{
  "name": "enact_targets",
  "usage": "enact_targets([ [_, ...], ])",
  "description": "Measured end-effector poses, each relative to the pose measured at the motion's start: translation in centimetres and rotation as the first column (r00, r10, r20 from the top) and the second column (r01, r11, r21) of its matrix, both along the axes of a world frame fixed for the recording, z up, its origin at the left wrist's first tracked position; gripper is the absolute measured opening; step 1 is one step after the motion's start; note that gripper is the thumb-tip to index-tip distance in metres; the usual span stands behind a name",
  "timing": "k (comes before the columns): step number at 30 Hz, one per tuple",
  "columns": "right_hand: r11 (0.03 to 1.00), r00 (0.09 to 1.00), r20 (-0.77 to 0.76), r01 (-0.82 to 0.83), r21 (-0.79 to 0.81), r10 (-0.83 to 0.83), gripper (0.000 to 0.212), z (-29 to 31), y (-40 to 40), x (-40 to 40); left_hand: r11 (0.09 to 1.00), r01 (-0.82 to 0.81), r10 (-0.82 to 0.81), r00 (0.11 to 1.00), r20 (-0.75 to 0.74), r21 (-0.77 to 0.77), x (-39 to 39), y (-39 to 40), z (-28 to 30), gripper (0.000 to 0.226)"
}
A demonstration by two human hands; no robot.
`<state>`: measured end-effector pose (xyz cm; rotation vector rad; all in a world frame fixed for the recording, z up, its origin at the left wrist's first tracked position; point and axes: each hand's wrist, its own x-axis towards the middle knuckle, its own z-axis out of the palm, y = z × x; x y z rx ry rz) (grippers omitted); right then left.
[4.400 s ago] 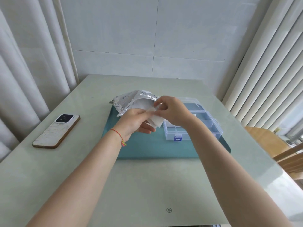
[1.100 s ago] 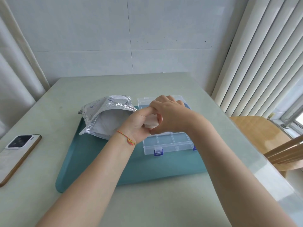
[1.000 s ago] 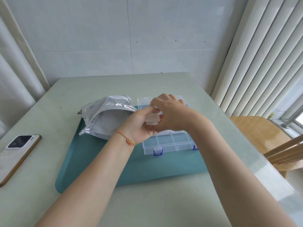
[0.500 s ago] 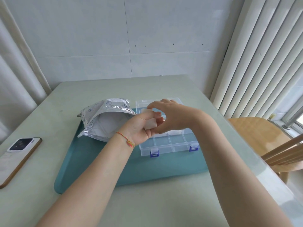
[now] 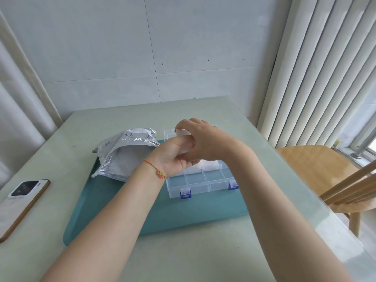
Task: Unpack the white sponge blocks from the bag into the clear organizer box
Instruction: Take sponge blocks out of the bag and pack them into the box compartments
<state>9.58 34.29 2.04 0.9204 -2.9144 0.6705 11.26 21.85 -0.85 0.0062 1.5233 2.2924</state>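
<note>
Both hands meet above the clear organizer box [image 5: 203, 183], which lies open on a teal mat [image 5: 203, 208] with blue latches at its front. My left hand [image 5: 171, 157] and my right hand [image 5: 201, 139] together pinch a white sponge block [image 5: 183, 132] just over the box's back half. White sponge [image 5: 209, 165] shows in a middle-row compartment of the box; the front row looks bare. The silver foil bag [image 5: 126, 153] lies open on its side at the mat's left, its mouth toward my left wrist.
A phone [image 5: 22, 202] lies face down near the table's left edge. A wooden chair [image 5: 317, 171] stands to the right of the table. Curtains hang at left, vertical blinds at right, and a tiled wall is behind the table.
The hands have carried the sponge block from the bag's mouth to above the box. Over the last second they lifted slightly toward the box's back, still working the block between them.
</note>
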Motion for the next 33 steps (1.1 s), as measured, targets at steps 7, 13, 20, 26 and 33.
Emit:
enact_targets([
  [7,0.998,0.994,0.095,-0.055,-0.022,0.057,0.065,0.1,0.3,0.2,0.998,-0.035,0.037,0.998,0.045,-0.056,0.1,0.1,0.1,0.026],
  [13,0.958,0.965,0.259,0.031,-0.284,0.046,0.042,1.8,3.1,-0.3,0.995,0.008,-0.009,1.0,-0.005,-0.103,-0.3,-0.5,-0.3,0.021],
  [20,0.96,0.957,0.287,0.125,-0.252,-0.049,0.02,0.7,3.5,-1.3,0.979,0.064,-0.089,0.988,-0.123,-0.194,-1.1,0.4,-1.3,0.025],
  [26,0.953,0.972,0.204,0.171,-0.25,-0.121,0.012,-0.2,4.3,-2.4,0.909,0.046,-0.13,0.976,-0.177,-0.415,-1.2,0.8,-1.2,0.034],
  [33,0.909,0.943,0.197,0.317,-0.272,-0.27,0.015,-1.7,5.8,-4.0,0.343,-0.451,-0.052,0.867,-0.496,-0.824,-1.6,0.8,-2.2,0.028],
])
